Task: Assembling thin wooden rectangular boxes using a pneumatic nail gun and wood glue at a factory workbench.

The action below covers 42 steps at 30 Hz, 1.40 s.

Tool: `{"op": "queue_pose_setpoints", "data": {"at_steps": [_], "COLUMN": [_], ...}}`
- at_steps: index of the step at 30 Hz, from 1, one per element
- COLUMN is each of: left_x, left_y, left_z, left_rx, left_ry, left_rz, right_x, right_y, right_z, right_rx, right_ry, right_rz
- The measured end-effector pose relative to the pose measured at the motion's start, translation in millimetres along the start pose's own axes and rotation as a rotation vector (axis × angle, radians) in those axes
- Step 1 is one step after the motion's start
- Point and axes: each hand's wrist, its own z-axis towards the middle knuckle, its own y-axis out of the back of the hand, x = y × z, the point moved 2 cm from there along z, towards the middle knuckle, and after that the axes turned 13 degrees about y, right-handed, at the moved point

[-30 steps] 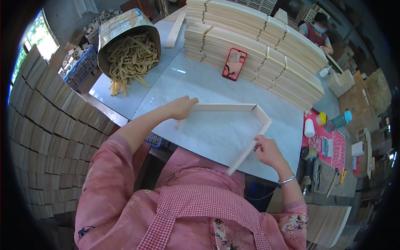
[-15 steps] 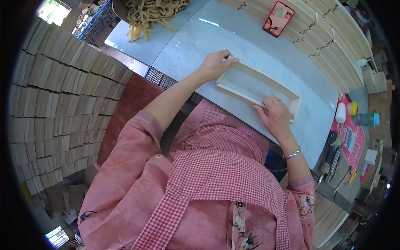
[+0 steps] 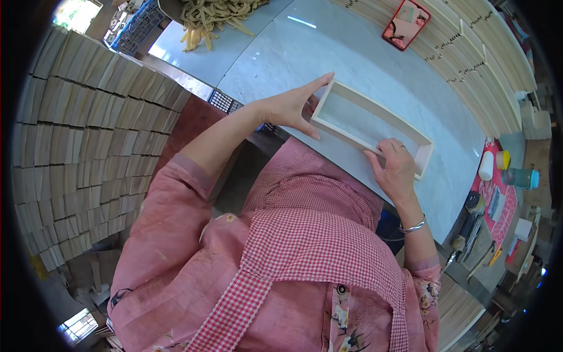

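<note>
A long, narrow pale wooden frame [image 3: 346,136] lies slantwise on the table in front of me, its inside showing the tabletop. At its left end is my left hand [image 3: 287,110], with thumb and fingers spread wide about that short side. One fingertip comes close to the far left corner, and the thumb is just off the near left corner. My right hand [image 3: 396,167] pinches the near long side towards its right end, thumb outside and fingers over the edge. A silver bangle [image 3: 413,224] circles my right wrist.
Many pale wooden strips [image 3: 469,64] are stacked along the far right of the light table [image 3: 275,64], with a red-edged phone [image 3: 406,24] on them. Flat tan bands [image 3: 211,20] are heaped at far left. Stacked wooden pieces [image 3: 88,141] rise at left; jars [image 3: 519,178] and tools stand at right.
My left hand has let go of the frame's left end and opened its fingers wide. The frame and my right hand sit slightly further right in view.
</note>
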Motion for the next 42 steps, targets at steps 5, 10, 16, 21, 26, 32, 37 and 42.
{"op": "queue_pose_setpoints", "data": {"at_steps": [5, 10, 16, 21, 26, 32, 37, 42], "left_x": [1, -7, 11, 12, 16, 10, 5, -3], "left_y": [5, 7, -3, -5, 2, -1, 0, 5], "left_z": [-3, -5, -3, -4, 2, 4, 0, -3], "left_rx": [0.087, 0.106, 0.003, -0.026, 0.211, 0.028, 0.030, 0.111], "left_ry": [-0.025, 0.081, -0.186, -0.245, -0.024, -0.246, -0.228, -0.122], "left_rz": [0.063, 0.011, 0.010, -0.005, 0.103, 0.018, -0.039, -0.152], "right_x": [11, 52, 48, 42, 46, 31, 24, 13], "right_y": [-8, -32, -35, -34, -42, -187, -203, -89], "right_z": [20, 75, 79, 92, 212, 363, 379, 340], "right_rx": [-0.077, -0.061, 0.065, 0.104, 0.017, 0.023, 0.197, -0.269], "right_ry": [0.105, 0.377, 0.373, 0.366, 0.386, 0.214, 0.116, 0.327], "right_rz": [0.009, 0.167, 0.266, 0.325, 0.422, 0.172, 0.313, 0.457]}}
